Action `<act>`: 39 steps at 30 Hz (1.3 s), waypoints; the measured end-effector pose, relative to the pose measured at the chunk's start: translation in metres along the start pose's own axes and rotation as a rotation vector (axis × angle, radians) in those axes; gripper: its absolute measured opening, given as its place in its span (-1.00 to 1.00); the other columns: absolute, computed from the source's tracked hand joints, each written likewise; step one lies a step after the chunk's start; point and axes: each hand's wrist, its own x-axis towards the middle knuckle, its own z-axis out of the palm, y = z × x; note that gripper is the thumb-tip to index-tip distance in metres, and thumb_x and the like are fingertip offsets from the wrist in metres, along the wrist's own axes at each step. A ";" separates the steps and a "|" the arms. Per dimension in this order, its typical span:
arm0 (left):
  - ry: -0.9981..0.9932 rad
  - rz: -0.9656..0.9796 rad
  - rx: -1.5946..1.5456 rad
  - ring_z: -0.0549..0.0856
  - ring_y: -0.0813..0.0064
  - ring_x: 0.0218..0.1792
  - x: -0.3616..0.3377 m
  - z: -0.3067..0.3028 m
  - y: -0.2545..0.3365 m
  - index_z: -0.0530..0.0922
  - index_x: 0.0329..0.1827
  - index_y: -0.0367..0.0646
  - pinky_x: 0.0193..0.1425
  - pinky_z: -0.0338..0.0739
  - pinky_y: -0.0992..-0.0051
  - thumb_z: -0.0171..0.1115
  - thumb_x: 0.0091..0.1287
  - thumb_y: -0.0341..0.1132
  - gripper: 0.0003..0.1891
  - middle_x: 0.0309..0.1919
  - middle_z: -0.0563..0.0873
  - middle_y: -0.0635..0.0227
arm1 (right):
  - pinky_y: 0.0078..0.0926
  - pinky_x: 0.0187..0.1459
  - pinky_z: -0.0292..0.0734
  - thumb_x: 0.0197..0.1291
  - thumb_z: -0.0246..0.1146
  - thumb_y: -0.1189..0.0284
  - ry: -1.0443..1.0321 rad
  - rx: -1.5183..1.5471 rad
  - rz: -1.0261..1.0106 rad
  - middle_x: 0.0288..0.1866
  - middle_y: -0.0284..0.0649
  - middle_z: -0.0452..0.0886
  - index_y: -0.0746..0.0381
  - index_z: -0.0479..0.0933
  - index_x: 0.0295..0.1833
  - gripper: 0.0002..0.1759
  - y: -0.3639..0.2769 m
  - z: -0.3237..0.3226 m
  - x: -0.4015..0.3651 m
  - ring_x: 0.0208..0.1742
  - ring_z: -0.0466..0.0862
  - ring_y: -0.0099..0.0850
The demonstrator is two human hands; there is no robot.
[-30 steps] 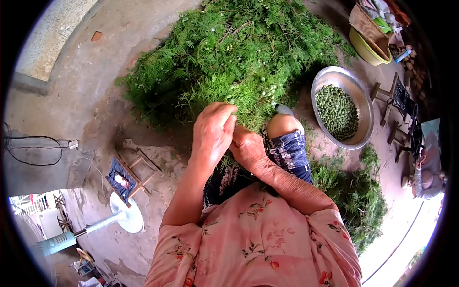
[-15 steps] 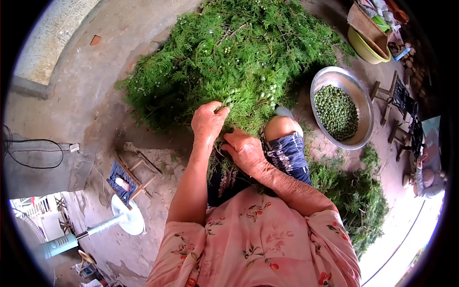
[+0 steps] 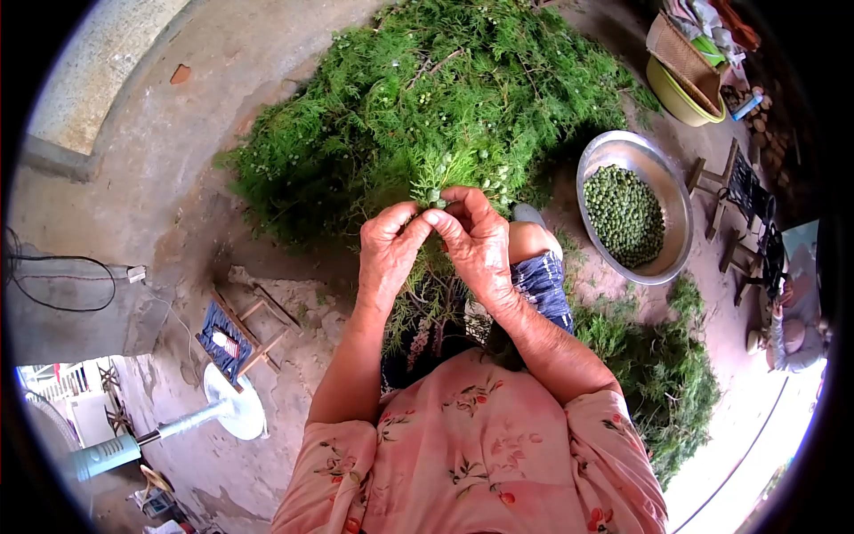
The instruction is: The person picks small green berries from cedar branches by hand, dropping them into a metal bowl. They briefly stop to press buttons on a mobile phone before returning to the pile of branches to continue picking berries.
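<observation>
My left hand point(image 3: 388, 249) is closed, pinching a leafy evergreen sprig point(image 3: 427, 185) just above my lap. At the same spot my right hand point(image 3: 479, 242) has thumb and fingers closed around a small green cone point(image 3: 435, 196) on that sprig; the fingertips of both hands nearly meet. Behind them spreads a big heap of evergreen branches point(image 3: 427, 107) dotted with pale green cones. To the right stands a metal basin point(image 3: 594, 221), partly filled with loose green cones point(image 3: 625, 214).
More cut branches point(image 3: 645, 374) lie on the floor at right. Beyond the basin are a folding stool point(image 3: 743, 187) and a yellow tub point(image 3: 678, 96) with a basket. At left stand another stool point(image 3: 224, 338) and a fan point(image 3: 236, 400). Another person point(image 3: 792, 338) is at the far right.
My right hand has risen from my lap to meet the left at the sprig. The left hand has tilted inward and come slightly down.
</observation>
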 end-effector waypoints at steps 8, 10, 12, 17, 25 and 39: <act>-0.067 -0.243 -0.274 0.49 0.69 -0.53 -0.002 -0.006 0.011 0.59 -0.43 -0.30 -0.41 0.35 0.63 0.28 0.13 -0.44 -0.90 -0.57 0.58 0.45 | -0.76 -0.69 0.27 0.20 0.21 0.36 -0.143 0.424 0.331 -0.60 -0.37 0.52 0.28 0.49 -0.30 -0.82 -0.001 -0.014 0.001 -0.68 0.43 -0.67; -0.040 -0.251 -0.375 0.48 0.69 -0.54 -0.002 -0.005 0.005 0.59 -0.43 -0.30 -0.42 0.34 0.65 0.28 0.15 -0.40 -0.88 -0.59 0.56 0.46 | -0.75 -0.67 0.33 0.23 0.19 0.39 -0.160 0.618 0.449 -0.52 -0.34 0.53 0.27 0.47 -0.26 -0.85 -0.001 -0.019 0.000 -0.63 0.51 -0.61; -0.017 -0.229 -0.325 0.47 0.71 -0.55 -0.004 -0.002 0.004 0.58 -0.43 -0.29 -0.43 0.33 0.67 0.27 0.17 -0.40 -0.88 -0.59 0.55 0.47 | -0.76 -0.64 0.35 0.22 0.19 0.40 -0.131 0.628 0.424 -0.45 -0.33 0.53 0.27 0.46 -0.21 -0.85 -0.009 -0.018 -0.001 -0.58 0.52 -0.60; 0.034 -0.173 -0.164 0.46 0.75 -0.57 -0.006 0.004 0.010 0.55 -0.42 -0.30 -0.50 0.33 0.69 0.25 0.22 -0.36 -0.84 -0.63 0.51 0.53 | -0.76 -0.57 0.38 0.16 0.22 0.54 -0.111 0.516 0.291 -0.35 -0.37 0.49 0.25 0.42 -0.10 -0.80 -0.006 -0.019 -0.002 -0.50 0.52 -0.63; -0.056 -0.096 0.094 0.45 0.73 -0.59 -0.007 0.004 0.025 0.57 -0.42 -0.31 -0.53 0.32 0.67 0.21 0.23 -0.41 -0.87 -0.61 0.52 0.51 | -0.78 -0.58 0.34 0.12 0.26 0.55 -0.056 0.166 0.144 -0.51 -0.43 0.46 0.29 0.46 -0.19 -0.85 -0.004 -0.006 0.003 -0.58 0.36 -0.73; 0.054 -0.270 -0.324 0.34 0.76 -0.66 -0.006 0.003 0.015 0.44 -0.65 -0.17 -0.62 0.24 0.65 0.26 0.21 -0.40 -0.73 -0.71 0.37 0.58 | -0.55 -0.65 0.38 0.17 0.21 0.44 -0.021 0.837 0.402 -0.39 -0.20 0.56 0.24 0.42 -0.22 -0.86 -0.026 -0.037 0.011 -0.55 0.53 -0.47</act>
